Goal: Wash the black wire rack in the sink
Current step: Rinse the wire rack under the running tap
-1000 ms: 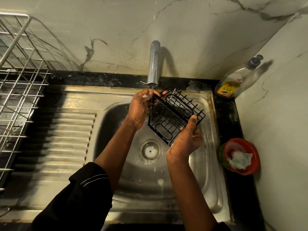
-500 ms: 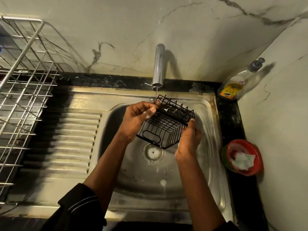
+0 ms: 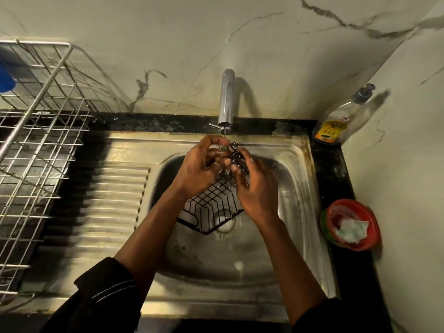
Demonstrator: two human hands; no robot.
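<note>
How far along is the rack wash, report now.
Done: the black wire rack is over the sink, beneath the faucet, which runs a thin stream. In hand: the left hand and right hand grip its upper end under the water. Left: its lower part is outside the stream; draining is not yet done.

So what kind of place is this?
Probably a home kitchen: a steel sink with a ribbed drainboard, a tap above it, and a wire dish drainer beside it.
</note>
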